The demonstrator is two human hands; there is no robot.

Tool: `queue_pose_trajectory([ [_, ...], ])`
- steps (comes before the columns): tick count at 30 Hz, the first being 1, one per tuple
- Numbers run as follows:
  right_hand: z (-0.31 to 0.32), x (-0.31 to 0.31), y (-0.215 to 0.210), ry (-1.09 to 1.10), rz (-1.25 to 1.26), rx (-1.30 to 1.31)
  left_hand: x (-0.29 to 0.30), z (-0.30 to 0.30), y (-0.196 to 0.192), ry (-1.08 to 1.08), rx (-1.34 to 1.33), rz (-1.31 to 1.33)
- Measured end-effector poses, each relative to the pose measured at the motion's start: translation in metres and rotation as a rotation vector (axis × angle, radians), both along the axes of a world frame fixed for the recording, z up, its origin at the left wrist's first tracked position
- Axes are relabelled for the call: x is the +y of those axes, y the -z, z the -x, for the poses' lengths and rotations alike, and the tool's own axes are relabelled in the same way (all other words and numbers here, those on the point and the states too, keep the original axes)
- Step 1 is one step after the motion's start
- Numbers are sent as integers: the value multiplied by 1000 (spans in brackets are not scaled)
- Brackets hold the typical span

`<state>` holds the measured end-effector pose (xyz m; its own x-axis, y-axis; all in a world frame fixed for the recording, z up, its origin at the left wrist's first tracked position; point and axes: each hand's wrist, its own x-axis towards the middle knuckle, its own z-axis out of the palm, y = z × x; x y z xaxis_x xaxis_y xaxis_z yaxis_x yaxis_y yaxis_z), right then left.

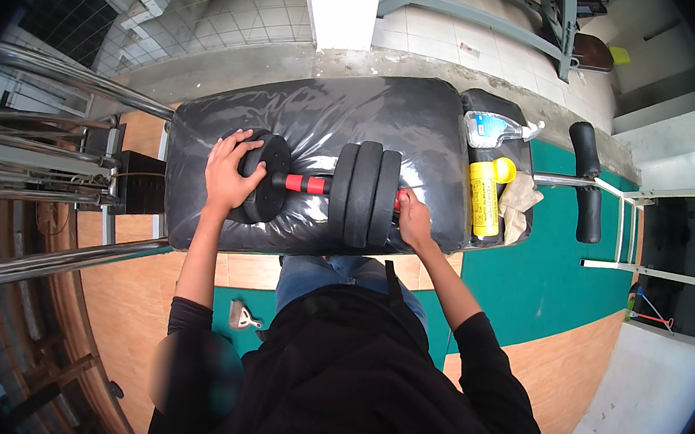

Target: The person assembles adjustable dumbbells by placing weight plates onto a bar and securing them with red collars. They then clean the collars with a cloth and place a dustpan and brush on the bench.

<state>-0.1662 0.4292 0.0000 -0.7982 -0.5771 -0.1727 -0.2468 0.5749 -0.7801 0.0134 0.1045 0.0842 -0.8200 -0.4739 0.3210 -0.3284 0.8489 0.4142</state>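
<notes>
A dumbbell with black weight plates (362,193) and a red-and-black bar (307,184) lies across a padded black bench (320,110) in front of me. At its left end, my left hand (233,174) grips the plates, its fingers over the outer side and the thumb on the top edge. My right hand (414,218) is closed round the red end piece (400,199) outside the right-hand plates. The fingertips of that hand are partly hidden.
On the bench's right section lie a clear spray bottle (490,130), a yellow canister (484,198) and a beige cloth (517,208). Chrome bars (84,81) and a weight stack stand at left, a roller pad (585,152) at right. A dustpan (243,315) sits on the floor.
</notes>
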Motion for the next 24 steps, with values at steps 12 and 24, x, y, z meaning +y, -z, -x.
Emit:
queue_pose_trajectory([
  [12, 17, 14, -31, -410, 111, 343, 1, -8, -3, -1, 1, 11],
  [24, 3, 12, -4, -190, 124, -6, 0, -2, 1, 1, -1, -3],
])
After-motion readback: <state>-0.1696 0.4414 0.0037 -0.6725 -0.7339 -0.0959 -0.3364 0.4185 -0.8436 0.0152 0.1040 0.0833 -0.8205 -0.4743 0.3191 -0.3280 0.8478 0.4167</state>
